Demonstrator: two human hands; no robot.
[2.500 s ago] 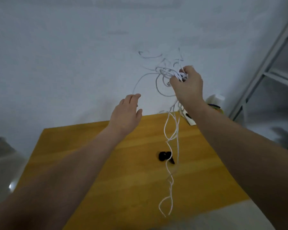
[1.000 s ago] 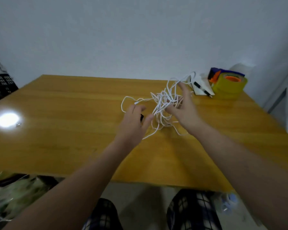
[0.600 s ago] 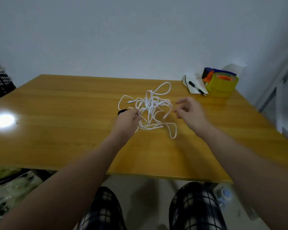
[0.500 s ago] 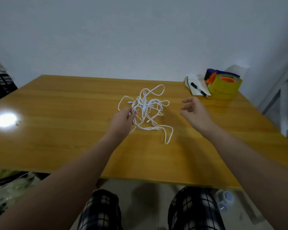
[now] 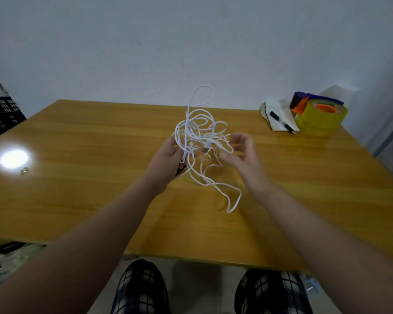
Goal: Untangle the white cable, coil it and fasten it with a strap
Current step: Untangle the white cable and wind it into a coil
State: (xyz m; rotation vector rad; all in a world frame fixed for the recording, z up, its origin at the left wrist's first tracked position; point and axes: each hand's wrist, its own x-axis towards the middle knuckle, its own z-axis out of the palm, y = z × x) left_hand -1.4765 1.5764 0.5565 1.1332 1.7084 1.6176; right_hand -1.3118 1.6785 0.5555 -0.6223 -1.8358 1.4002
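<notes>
The white cable is a loose tangle held up over the middle of the wooden table. One loop sticks up at the top and a long loop trails down onto the table toward me. My left hand grips a bunch of strands on the tangle's left side. My right hand is at the right side, blurred, with curved fingers and thumb apart around a few strands. A small dark object, mostly hidden, lies under my left hand.
A notebook with a black pen and a yellow tape roll sit at the table's far right corner. A small metal bit lies at the left. A black crate stands off the left edge, a shelf frame to the right.
The tangle lay on the table half a second ago; my left hand has lifted it. My right hand, which was apart from it, has moved in to the tangle's right side.
</notes>
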